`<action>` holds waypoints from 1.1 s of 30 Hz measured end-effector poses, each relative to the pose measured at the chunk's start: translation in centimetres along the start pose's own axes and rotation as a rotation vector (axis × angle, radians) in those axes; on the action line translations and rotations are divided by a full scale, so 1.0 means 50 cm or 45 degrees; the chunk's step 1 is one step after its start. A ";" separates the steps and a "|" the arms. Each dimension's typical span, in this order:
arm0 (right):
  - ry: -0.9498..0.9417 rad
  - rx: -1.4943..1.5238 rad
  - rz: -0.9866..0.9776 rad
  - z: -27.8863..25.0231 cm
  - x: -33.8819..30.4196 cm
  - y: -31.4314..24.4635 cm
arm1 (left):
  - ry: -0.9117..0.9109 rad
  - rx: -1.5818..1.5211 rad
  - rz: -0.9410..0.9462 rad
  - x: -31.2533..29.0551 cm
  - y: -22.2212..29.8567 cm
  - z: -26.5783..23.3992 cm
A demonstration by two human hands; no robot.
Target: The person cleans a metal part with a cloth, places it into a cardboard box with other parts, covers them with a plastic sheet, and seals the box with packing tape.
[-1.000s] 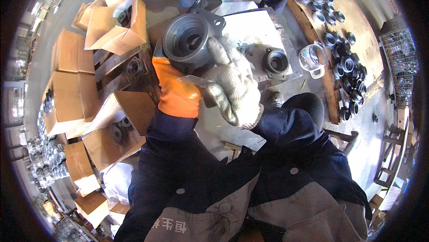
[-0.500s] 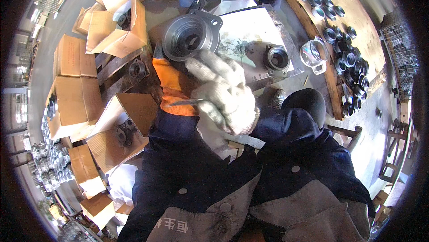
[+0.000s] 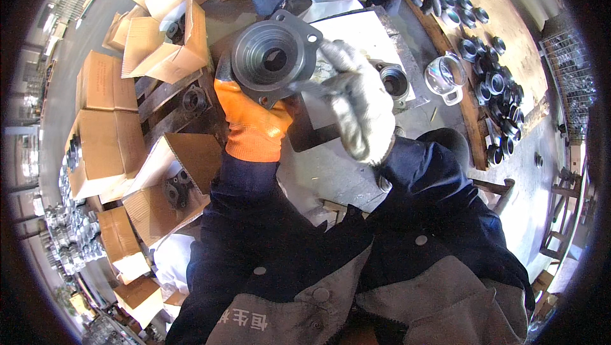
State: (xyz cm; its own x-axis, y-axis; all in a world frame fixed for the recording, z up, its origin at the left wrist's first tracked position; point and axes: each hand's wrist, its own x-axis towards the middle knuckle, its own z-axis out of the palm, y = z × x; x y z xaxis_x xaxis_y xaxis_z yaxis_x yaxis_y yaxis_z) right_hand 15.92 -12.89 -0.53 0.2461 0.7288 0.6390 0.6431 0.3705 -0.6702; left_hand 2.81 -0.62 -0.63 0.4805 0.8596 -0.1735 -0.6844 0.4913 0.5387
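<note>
Left grip point(image 3: 254, 114), in an orange glove, clasps the flanged metal housing point(image 3: 259, 51) from beneath, so this housing is in the air with its round bore toward the wearer. Right grip point(image 3: 361, 100), in a white knitted glove, pinches a thin blade-like tool point(image 3: 304, 86) near the lower flange lug; whether it touches, I cannot tell. The step in hand seems to be working at this edge. The next move, I judge, calls for steady support and light guiding. Another flanged housing point(image 3: 394, 81) rests on the white sheet point(image 3: 350, 30).
</note>
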 end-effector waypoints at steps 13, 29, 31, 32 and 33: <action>-0.283 0.008 -0.049 0.021 -0.024 -0.044 | -0.240 0.749 0.562 0.022 0.010 -0.049; -0.421 0.270 -0.094 -0.012 -0.055 -0.032 | -0.272 0.145 0.126 0.005 0.034 -0.019; -0.458 0.071 -0.090 -0.012 -0.062 -0.034 | -0.273 0.361 0.168 -0.002 0.036 -0.022; -0.453 -0.002 -0.112 -0.010 -0.064 -0.034 | -0.273 0.470 0.189 -0.004 0.035 -0.023; -0.451 -0.042 -0.089 -0.006 -0.066 -0.035 | -0.274 0.578 0.210 -0.006 0.033 -0.023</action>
State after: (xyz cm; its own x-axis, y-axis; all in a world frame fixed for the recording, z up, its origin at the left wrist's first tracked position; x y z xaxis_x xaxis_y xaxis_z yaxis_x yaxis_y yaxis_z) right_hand 14.20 -16.13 -1.34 -0.0624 0.8588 0.5086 0.6737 0.4122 -0.6134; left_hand 0.91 0.10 -0.63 0.5205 0.8490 0.0912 -0.4769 0.2005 0.8558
